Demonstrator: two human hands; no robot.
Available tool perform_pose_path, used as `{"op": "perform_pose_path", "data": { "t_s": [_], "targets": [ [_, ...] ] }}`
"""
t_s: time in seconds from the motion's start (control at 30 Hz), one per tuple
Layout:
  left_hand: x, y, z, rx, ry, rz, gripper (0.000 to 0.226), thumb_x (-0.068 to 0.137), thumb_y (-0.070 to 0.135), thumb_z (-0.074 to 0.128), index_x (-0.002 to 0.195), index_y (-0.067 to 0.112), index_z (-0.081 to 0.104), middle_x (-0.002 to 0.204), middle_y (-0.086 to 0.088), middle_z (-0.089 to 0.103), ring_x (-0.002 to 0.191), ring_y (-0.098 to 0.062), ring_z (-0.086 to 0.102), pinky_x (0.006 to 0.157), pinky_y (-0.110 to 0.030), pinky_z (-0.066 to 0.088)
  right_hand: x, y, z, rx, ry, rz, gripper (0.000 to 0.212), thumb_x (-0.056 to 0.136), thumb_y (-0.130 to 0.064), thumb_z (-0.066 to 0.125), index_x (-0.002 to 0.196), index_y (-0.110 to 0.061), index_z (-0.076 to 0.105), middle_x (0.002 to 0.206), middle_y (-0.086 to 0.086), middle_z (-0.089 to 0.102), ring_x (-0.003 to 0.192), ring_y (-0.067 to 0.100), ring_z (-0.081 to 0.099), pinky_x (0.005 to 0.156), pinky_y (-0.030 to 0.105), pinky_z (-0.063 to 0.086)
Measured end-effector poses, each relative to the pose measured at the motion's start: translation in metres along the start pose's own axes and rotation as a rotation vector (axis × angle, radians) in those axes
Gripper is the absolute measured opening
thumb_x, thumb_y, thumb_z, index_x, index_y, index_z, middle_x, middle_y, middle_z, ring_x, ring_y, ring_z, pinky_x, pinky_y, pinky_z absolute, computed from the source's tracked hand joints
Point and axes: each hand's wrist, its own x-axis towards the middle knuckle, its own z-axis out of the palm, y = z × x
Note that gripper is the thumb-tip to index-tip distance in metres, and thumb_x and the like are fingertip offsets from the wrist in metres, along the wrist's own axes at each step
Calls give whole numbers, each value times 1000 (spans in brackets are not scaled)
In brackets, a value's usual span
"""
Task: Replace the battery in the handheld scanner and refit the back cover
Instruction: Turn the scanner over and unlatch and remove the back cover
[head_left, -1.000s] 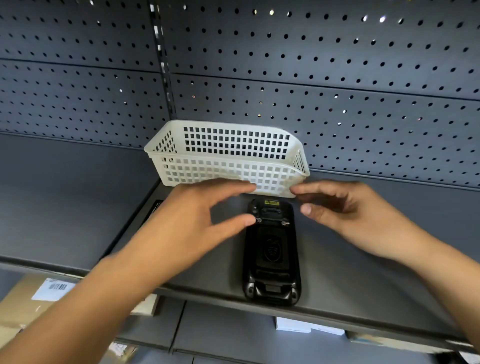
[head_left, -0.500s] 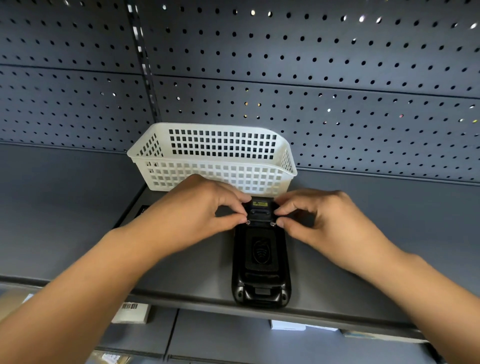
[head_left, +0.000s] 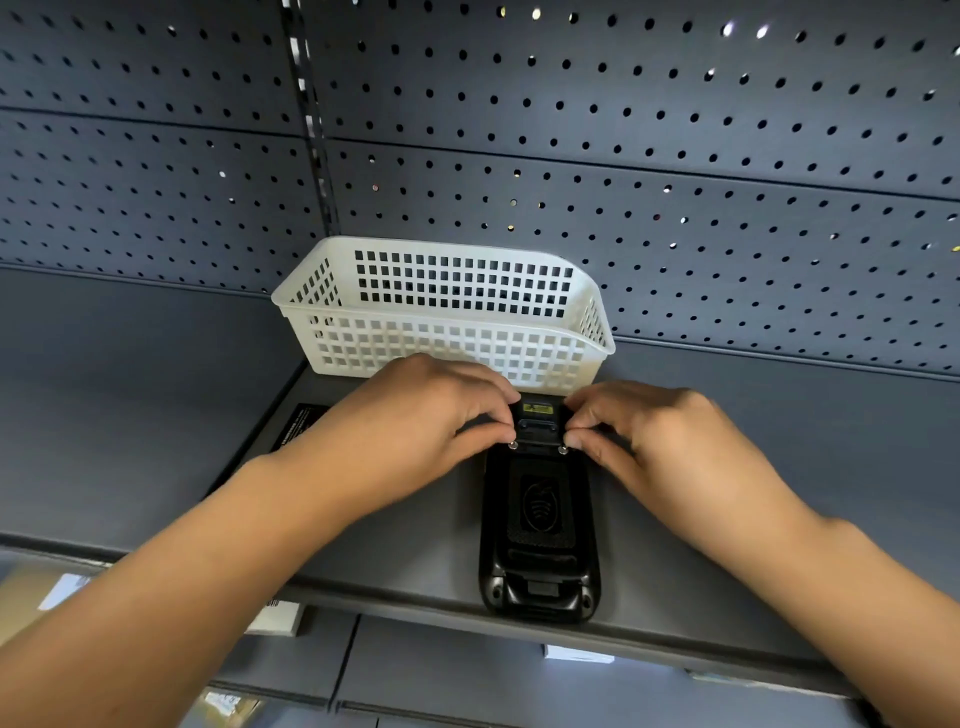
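Closed in from hovering apart a second back, both hands now pinched right at the far end of the scanner (head_left: 539, 514). Left hand (head_left: 426, 415) had thumb and forefinger nipped on the left silver fastener (head_left: 512, 445), right hand (head_left: 654, 431) doing the same on the right fastener (head_left: 562, 450); couldn't tell if they were turning yet or just gripping. Scanner lay back-up on the shelf (head_left: 156, 415), near end hanging about level with the front edge, far end almost touching the white basket (head_left: 441, 312) toward the back. Long axis ran front-to-back, scan window end pointing away toward the pegboard (head_left: 675, 156). Looked like cover (head_left: 540, 499) was on, so probably latches being worked. Best bet: twist both evenly, keep downward pressure so the body doesn't skid off the front edge, and don't force one side ahead of the other.
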Motion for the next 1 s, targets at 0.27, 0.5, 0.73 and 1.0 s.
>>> {"op": "perform_pose_path", "data": {
  "t_s": [0.27, 0.5, 0.73, 1.0],
  "targets": [
    [-1, -2, 5, -12, 33, 24, 11, 83, 27, 74, 90, 20, 78, 111, 9, 73, 95, -6, 70, 89, -31, 55, 3, 2, 4, -133, -42, -39, 29, 92, -47, 38, 90, -24, 56, 94, -6, 66, 76, 24, 68, 62, 40, 54],
    [5, -8, -3, -13, -45, 28, 12, 83, 26, 75, 93, 20, 79, 114, 11, 72, 101, -3, 67, 94, -28, 51, 5, 5, -10, 30, -50, -91, 21, 86, -36, 60, 90, -19, 72, 95, -2, 74, 81, 15, 72, 69, 36, 58],
    [3, -5, -1, 17, -30, 38, 11, 83, 26, 75, 91, 20, 78, 113, 10, 72, 96, -3, 68, 90, -29, 54, 7, 5, -7, -61, -80, -83, 29, 90, -42, 51, 91, -20, 68, 94, -4, 70, 83, 18, 70, 67, 37, 56],
    [-3, -2, 2, 0, 14, 0, 14, 84, 27, 73, 95, 21, 78, 115, 7, 72, 102, -7, 68, 95, -33, 52, 4, 3, -7, -5, -58, -36, 25, 88, -44, 54, 91, -24, 68, 94, -7, 70, 83, 17, 69, 68, 39, 56]
  ]
}}
